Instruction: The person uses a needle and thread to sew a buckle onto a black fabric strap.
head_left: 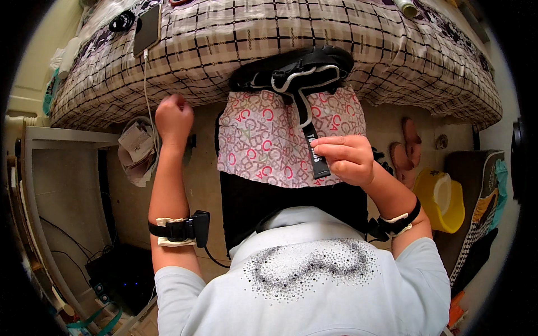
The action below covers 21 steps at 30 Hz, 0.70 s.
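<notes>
One strap (320, 167), flat and black with pale lettering, is being pinched by the right hand (352, 159). Its thumb and forefinger are pressing together on the strap's right side, the other fingers are curling in beneath, and the strap's near end is poking out past the fingertips. From there the strap is running far and slightly left to a black item (291, 75) with pale piping, which is sitting at the near edge of the bed (204, 59), just beyond the right hand. The strap is lying over a pink-and-white patterned cloth (255, 143), which is covering the person's lap.

The left hand (174, 119) is hovering well apart, to the left of the cloth and near the bed's edge. Its fingers are curling closed into a fist and showing slightly blurred; I cannot tell whether they are holding anything.

Far left, a phone (147, 31) is lying on the checked bedcover, with a white cable (147, 84) trailing down past the left hand. To the right, pink slippers (412, 140) are resting on the floor, and a yellow basin (453, 211) is standing nearer.
</notes>
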Tool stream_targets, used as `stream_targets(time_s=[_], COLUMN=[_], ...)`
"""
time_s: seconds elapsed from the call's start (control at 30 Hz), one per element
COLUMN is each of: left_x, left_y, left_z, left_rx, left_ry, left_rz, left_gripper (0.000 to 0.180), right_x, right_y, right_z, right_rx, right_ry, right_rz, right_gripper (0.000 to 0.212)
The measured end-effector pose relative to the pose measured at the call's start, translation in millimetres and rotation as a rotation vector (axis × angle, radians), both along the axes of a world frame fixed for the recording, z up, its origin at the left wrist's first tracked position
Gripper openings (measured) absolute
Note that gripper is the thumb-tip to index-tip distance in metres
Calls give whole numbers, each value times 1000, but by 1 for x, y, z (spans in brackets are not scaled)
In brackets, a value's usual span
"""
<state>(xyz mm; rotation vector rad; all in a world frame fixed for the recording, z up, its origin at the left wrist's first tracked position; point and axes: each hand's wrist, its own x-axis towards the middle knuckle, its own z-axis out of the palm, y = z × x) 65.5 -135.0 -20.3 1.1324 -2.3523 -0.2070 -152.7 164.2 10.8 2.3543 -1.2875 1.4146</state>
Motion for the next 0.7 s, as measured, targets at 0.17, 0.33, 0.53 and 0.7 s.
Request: stream_targets(time_s=[0.17, 0.33, 0.53, 0.7], left_x=[9, 9, -20, -36], left_y=[3, 9, 68, 131], left_z=[-9, 11, 70, 53], left_rx=[48, 26, 154, 424], left_ry=[-64, 14, 380, 446], left_rz=[66, -65, -593, -951], left_gripper=[12, 15, 13, 22], right_x=[0, -1, -3, -1], right_y=[2, -1, 3, 4], right_z=[-1, 0, 2, 0], right_rx=[-15, -39, 0, 21], right_ry=[55, 59, 99, 78], right_rz=[14, 21, -11, -2], right_gripper=[18, 18, 16, 13])
